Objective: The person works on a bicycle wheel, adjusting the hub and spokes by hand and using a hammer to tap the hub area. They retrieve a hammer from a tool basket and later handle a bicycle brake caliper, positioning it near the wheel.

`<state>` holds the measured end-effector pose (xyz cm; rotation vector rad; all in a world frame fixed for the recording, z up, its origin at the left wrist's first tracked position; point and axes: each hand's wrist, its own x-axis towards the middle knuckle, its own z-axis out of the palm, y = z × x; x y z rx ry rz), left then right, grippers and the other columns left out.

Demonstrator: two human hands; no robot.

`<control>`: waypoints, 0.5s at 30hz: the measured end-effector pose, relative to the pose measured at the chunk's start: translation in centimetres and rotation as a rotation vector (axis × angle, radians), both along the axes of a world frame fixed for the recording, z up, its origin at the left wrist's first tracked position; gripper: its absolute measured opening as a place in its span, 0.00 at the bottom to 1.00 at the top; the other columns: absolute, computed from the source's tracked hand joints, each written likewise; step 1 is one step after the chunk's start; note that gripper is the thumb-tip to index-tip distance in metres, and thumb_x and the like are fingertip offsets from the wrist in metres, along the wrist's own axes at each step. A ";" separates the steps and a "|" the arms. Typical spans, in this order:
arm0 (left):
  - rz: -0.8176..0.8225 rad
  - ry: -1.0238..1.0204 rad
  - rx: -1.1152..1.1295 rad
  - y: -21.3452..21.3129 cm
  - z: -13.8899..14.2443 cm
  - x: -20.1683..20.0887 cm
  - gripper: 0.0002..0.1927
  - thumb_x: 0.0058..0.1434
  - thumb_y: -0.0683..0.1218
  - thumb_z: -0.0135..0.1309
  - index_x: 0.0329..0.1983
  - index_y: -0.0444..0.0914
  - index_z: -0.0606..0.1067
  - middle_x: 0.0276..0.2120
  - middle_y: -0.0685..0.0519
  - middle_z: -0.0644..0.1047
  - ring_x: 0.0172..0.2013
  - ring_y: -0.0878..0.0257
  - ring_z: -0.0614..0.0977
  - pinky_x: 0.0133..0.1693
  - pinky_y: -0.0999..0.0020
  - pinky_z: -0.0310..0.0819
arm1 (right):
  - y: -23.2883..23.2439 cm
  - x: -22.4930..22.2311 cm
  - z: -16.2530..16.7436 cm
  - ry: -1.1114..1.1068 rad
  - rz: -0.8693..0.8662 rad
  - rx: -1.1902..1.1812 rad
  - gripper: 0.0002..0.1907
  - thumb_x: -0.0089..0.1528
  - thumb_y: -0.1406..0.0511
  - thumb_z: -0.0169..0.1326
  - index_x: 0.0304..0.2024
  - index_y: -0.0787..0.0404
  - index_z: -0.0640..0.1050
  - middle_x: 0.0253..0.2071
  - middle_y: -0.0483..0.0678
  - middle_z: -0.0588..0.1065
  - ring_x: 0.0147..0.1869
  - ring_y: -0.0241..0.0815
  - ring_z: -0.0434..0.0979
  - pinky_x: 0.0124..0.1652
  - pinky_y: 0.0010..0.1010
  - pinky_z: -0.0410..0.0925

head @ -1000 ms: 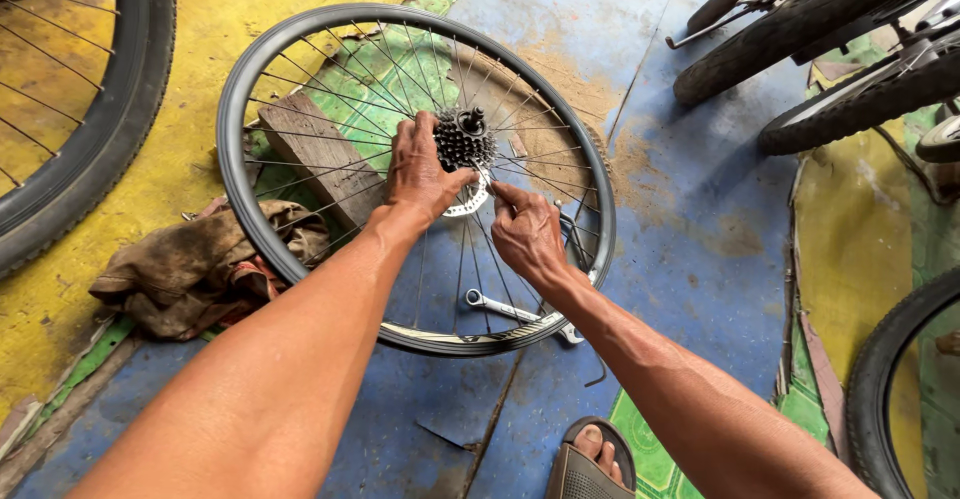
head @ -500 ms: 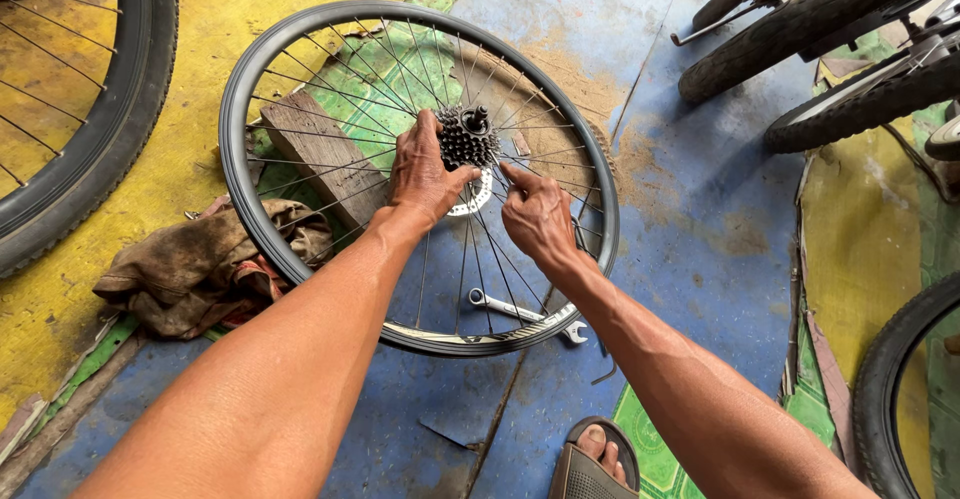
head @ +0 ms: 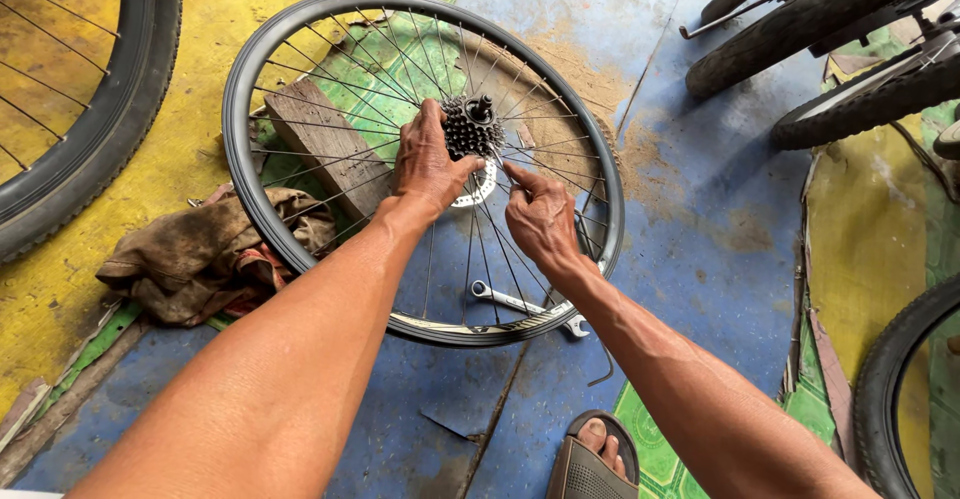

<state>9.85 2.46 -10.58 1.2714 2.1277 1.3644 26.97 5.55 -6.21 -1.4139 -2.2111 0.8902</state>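
Wheel (head: 300,249), bare-rimmed and spoked, lies flat on the painted floor (head: 700,219), a rag (head: 200,254) and wood block (head: 325,144) left of the fingers. It looks light but stiff; the thin spokes would bend, so the rim is the safer hold. Left hand (head: 428,164) clasps the cassette (head: 470,127) at the hub. Right hand (head: 540,221) pinches spokes just beside it, nearer the hub than a second ago. A wrench (head: 525,306) lies below.
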 end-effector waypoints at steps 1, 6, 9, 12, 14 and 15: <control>0.002 0.006 0.002 0.0 0.1 0.0 0.39 0.43 0.47 0.76 0.48 0.39 0.60 0.48 0.46 0.73 0.53 0.46 0.73 0.54 0.53 0.70 | 0.1 0.1 -0.1 0.019 0.010 0.016 0.25 0.62 0.69 0.42 0.59 0.51 0.80 0.23 0.47 0.77 0.20 0.32 0.65 0.21 0.30 0.62; 0.010 -0.004 -0.020 0.0 0.4 0.0 0.38 0.43 0.47 0.76 0.48 0.39 0.61 0.48 0.45 0.73 0.52 0.46 0.72 0.53 0.53 0.70 | 0.9 -0.3 -0.3 0.002 0.008 0.083 0.26 0.60 0.69 0.43 0.57 0.51 0.80 0.29 0.48 0.80 0.19 0.33 0.68 0.22 0.30 0.64; -0.002 0.011 0.010 0.0 0.3 -0.1 0.39 0.43 0.47 0.76 0.48 0.39 0.61 0.48 0.45 0.73 0.52 0.46 0.73 0.53 0.53 0.70 | 1.4 -0.9 0.1 -0.063 -0.033 0.011 0.27 0.60 0.70 0.43 0.59 0.50 0.79 0.26 0.52 0.80 0.18 0.35 0.67 0.20 0.31 0.63; -0.002 -0.012 -0.028 0.3 0.2 -0.2 0.38 0.44 0.47 0.76 0.48 0.40 0.61 0.47 0.45 0.73 0.52 0.47 0.73 0.53 0.53 0.70 | 1.2 -1.4 0.2 0.002 -0.007 0.040 0.25 0.61 0.71 0.43 0.59 0.51 0.79 0.29 0.49 0.81 0.18 0.32 0.68 0.18 0.29 0.62; 0.016 -0.015 -0.029 0.5 0.2 -0.1 0.38 0.44 0.47 0.75 0.49 0.40 0.61 0.47 0.46 0.73 0.52 0.47 0.72 0.52 0.54 0.71 | 0.6 -1.7 -0.1 -0.024 0.033 0.041 0.25 0.62 0.71 0.42 0.59 0.51 0.78 0.30 0.47 0.81 0.18 0.33 0.66 0.17 0.30 0.61; 0.028 -0.013 -0.028 0.6 0.1 -0.1 0.38 0.44 0.47 0.75 0.49 0.40 0.60 0.48 0.47 0.73 0.52 0.48 0.72 0.52 0.55 0.71 | 0.2 -2.0 -0.4 -0.093 0.054 0.011 0.26 0.63 0.72 0.42 0.60 0.50 0.78 0.27 0.49 0.81 0.18 0.36 0.64 0.16 0.32 0.60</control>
